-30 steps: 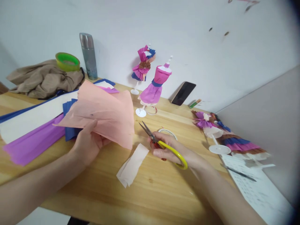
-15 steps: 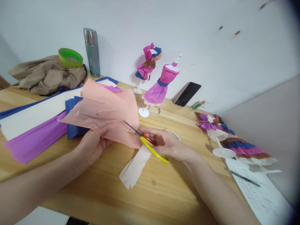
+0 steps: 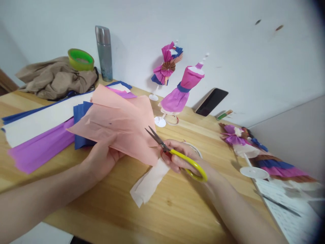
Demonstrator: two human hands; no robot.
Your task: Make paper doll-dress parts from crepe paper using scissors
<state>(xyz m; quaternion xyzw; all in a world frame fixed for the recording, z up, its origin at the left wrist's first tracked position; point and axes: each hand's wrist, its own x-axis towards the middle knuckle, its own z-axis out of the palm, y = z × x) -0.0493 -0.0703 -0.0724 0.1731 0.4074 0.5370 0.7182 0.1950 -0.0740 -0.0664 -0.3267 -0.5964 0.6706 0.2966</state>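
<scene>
A sheet of peach crepe paper (image 3: 119, 117) is pinched near its front edge by my left hand (image 3: 103, 156), the thumb on top and the other fingers underneath. My right hand (image 3: 181, 154) grips a pair of scissors (image 3: 188, 159) with yellow and red handles. Their blades are slightly apart and point away over the sheet's right side, where a short slit shows near the edge. Under the sheet's right corner lies a pale paper strip (image 3: 149, 183) on the table. Behind my right hand, a round white item (image 3: 194, 147) is partly hidden.
Blue, white and purple paper (image 3: 43, 145) lies at left. Two small dressed mannequins (image 3: 181, 86) stand at the back by a phone (image 3: 212, 101). A bottle (image 3: 104, 54), brown cloth (image 3: 58, 79) and green tape roll (image 3: 81, 60) are back left. Another mannequin (image 3: 254, 173), a pen (image 3: 280, 205) and printed paper are right.
My right hand has drawn the scissors back to the right, turning them so the blades face up and the yellow handle lies on top. The view has shifted slightly.
</scene>
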